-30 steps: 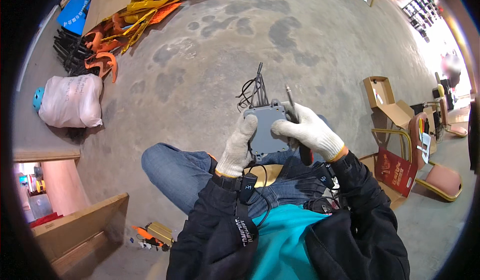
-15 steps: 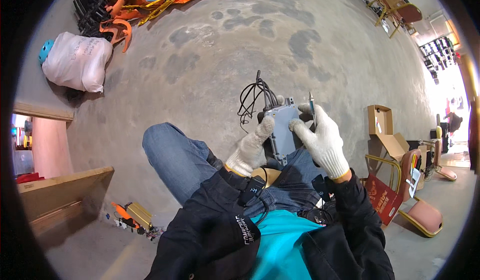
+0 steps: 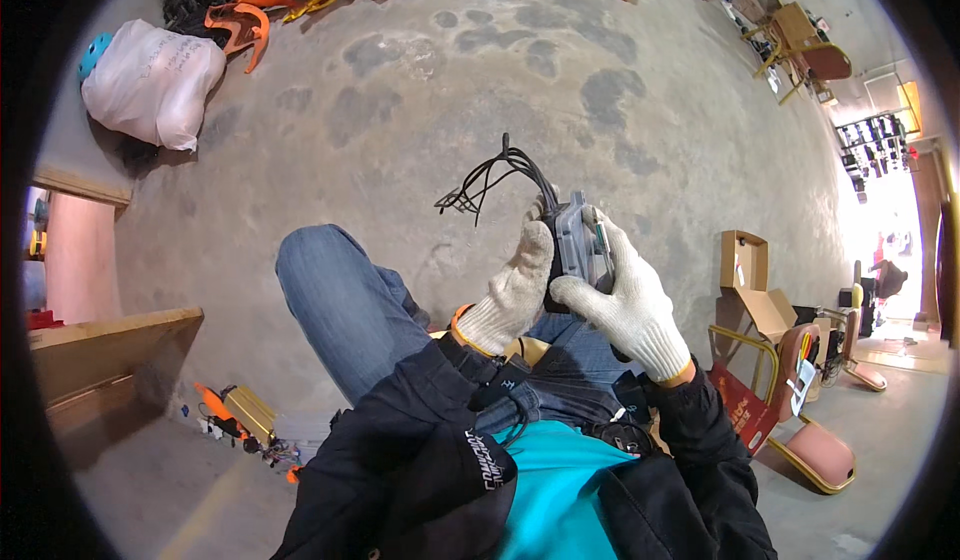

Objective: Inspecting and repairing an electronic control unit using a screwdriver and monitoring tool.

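Observation:
Above my lap I hold a grey box (image 3: 572, 245) with mounting tabs, tilted so that a narrow side shows. My left hand (image 3: 520, 275), in a white knit glove, is closed on its left side. A bundle of thin black cables (image 3: 515, 160) comes out of the box's far end and hangs over to the left. My right hand (image 3: 632, 300), gloved as well, closes on the right side with the thumb across the near end. A slim pen-like tool (image 3: 602, 238) lies between its fingers and the box; its tip is hidden.
An opened cardboard box (image 3: 745, 260) and chairs (image 3: 820, 450) stand on the right. A white sack (image 3: 155, 85) and orange plastic parts (image 3: 240, 35) lie far left. A wooden ledge (image 3: 120, 325) is at left, with a gold-and-orange device (image 3: 245, 410) on the floor nearby.
The grey box has turned from showing its broad face to showing its side. My right hand has moved left onto it, bringing the tool against it. The cables have swung left.

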Motion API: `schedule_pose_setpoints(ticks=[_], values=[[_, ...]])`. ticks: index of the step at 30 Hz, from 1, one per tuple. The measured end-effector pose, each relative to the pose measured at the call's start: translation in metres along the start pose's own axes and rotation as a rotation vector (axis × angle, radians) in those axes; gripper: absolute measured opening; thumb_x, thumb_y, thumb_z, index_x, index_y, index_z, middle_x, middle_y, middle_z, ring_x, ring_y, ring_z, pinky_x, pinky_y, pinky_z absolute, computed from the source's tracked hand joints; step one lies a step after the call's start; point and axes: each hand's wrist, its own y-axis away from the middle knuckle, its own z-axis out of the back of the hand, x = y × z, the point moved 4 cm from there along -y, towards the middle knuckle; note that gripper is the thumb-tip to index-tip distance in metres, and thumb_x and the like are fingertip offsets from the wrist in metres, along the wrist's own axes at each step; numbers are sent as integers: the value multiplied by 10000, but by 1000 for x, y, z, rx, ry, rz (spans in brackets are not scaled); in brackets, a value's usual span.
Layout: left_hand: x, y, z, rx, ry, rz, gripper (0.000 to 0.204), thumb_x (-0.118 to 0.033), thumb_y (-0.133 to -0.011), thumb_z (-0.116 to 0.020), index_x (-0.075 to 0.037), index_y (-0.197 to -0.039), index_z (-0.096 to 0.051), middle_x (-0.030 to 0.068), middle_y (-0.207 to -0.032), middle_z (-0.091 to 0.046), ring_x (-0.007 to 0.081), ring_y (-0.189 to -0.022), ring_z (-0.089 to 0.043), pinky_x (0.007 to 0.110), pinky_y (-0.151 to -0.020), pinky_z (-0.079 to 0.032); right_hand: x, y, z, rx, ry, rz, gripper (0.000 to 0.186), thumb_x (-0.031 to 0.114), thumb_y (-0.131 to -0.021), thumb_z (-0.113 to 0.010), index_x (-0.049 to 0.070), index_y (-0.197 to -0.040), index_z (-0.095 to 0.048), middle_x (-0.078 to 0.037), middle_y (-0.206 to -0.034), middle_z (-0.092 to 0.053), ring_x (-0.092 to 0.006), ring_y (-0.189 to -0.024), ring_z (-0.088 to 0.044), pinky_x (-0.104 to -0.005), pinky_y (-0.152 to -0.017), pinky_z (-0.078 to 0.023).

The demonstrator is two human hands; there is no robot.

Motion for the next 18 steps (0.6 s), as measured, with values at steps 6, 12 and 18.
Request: schedule_pose_setpoints(ticks=[6, 12, 18], values=[[-4, -3, -2, 26, -97, -152, 831, -702, -1069, -426, -97, -1624, -302, 136, -1482, -547, 228, -1306, -613, 366, -1052, -566, -1, 1, -4, 30, -220, -28, 962, 334, -815, -890, -19, -1595, -449, -241, -1457, -614, -300, -1320, -634, -389, -1103, -498], [-1, -1, 7, -26, -394, -269, 946, -745, -975, -571, -105, -1625, -320, 111, -1484, -552, 228, -1350, -589, 403, -1110, -525, -12, 2, -7, 28, -276, 64, 934, 143, -825, -876, 57, -1640, -427, -150, -1463, -642, -32, -727, -596, -242, -670, -517], [1, -1, 3, 51, -210, -180, 961, -511, -863, -902, -86, -1538, -366, 54, -1324, -577, 167, -1166, -586, 357, -1030, -533, -23, 2, -7, 26, -509, 15, 969, 177, -799, -914, 4, -1619, -429, -102, -1397, -663, -10, -691, -511, -230, -637, -471]])
